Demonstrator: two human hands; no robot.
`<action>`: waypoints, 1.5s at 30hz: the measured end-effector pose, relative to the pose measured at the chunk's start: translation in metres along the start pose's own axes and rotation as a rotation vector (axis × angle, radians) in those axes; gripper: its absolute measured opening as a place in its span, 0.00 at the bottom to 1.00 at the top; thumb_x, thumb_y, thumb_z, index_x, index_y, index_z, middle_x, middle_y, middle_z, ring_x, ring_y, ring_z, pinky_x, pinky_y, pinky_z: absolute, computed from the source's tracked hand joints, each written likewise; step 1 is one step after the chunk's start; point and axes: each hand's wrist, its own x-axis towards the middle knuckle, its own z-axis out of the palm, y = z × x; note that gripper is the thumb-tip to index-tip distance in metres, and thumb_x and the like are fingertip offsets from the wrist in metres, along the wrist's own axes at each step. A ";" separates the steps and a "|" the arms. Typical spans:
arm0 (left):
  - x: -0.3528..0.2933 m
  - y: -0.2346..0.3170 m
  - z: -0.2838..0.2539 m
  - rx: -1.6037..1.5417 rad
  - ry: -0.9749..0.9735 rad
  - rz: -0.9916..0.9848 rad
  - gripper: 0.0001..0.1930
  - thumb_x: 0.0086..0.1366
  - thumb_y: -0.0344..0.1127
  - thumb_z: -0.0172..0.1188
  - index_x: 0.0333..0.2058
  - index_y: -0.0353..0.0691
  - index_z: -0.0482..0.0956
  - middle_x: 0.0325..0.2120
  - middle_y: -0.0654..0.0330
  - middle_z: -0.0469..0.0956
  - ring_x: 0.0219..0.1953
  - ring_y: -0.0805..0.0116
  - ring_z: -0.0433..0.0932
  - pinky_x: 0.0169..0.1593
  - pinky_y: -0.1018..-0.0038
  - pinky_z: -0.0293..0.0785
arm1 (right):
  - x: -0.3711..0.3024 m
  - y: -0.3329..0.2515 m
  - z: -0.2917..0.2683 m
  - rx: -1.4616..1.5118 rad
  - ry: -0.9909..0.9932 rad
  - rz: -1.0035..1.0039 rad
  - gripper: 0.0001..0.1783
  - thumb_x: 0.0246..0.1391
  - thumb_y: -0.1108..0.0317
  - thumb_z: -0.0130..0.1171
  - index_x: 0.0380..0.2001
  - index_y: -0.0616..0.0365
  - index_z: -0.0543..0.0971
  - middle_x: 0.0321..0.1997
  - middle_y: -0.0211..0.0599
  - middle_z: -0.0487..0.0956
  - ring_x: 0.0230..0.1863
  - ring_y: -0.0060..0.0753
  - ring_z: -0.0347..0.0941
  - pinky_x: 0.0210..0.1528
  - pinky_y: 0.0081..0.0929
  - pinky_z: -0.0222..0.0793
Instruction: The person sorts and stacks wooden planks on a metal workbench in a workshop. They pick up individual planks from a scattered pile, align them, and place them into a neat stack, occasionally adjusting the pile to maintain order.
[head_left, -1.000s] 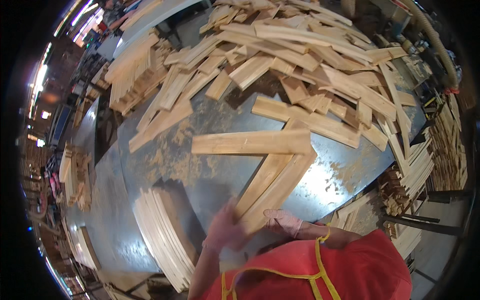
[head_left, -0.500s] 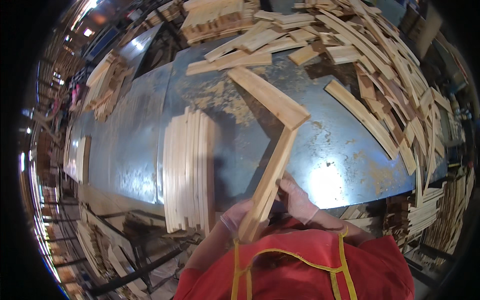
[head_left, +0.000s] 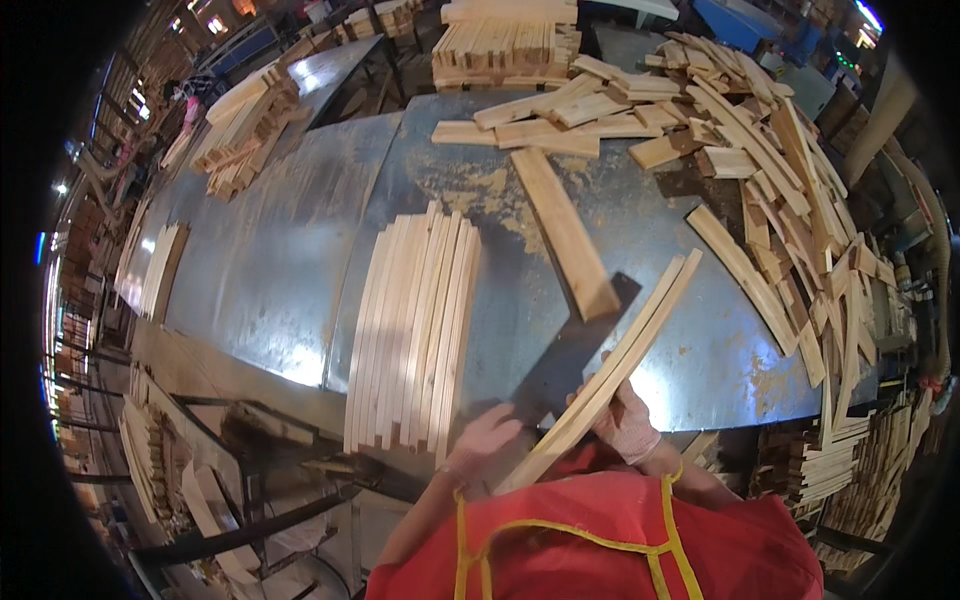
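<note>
Held boards (head_left: 600,385): raised aslant at the near edge of the grey worktop (head_left: 515,310), lower ends close to the red apron (head_left: 580,520).
Hidden or unclear: part of the right hand (head_left: 630,425) lies behind the held boards; the left hand (head_left: 487,440) is blurred; the offcut pile (head_left: 745,130) overlaps too much for counting.
Finish: pale yellow-brown wood, long and narrow, laid side by side with a dark seam between; bowed in this fisheye view.
Count: two held boards; one loose board (head_left: 565,235), flat on the worktop; one row of slats (head_left: 415,330), about ten, packed tight, exact number unclear.
Right fingers: closed around the held boards.
Left fingers: loosely spread, nothing seen in them, between slats and held boards; contact with either cannot be told.
</note>
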 end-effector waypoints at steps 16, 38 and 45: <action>0.055 0.094 -0.009 1.340 0.700 0.242 0.41 0.60 0.50 0.72 0.66 0.34 0.70 0.65 0.44 0.70 0.69 0.41 0.66 0.72 0.49 0.61 | 0.201 0.054 0.024 -0.939 -0.291 0.380 0.46 0.53 0.52 0.70 0.70 0.60 0.65 0.68 0.56 0.75 0.68 0.60 0.70 0.70 0.43 0.65; 0.022 0.054 -0.037 1.197 0.815 0.331 0.34 0.61 0.45 0.67 0.63 0.36 0.74 0.64 0.45 0.72 0.67 0.42 0.68 0.69 0.49 0.64 | 0.097 0.083 0.046 -1.035 -0.273 0.626 0.57 0.50 0.61 0.65 0.79 0.63 0.49 0.66 0.66 0.74 0.67 0.59 0.72 0.70 0.39 0.68; -0.004 0.033 -0.022 1.234 0.783 0.435 0.27 0.58 0.45 0.68 0.54 0.40 0.79 0.56 0.54 0.77 0.63 0.49 0.73 0.66 0.49 0.66 | 0.277 0.004 0.027 -0.891 -0.285 0.478 0.27 0.59 0.61 0.63 0.60 0.58 0.80 0.47 0.39 0.83 0.50 0.33 0.78 0.56 0.30 0.75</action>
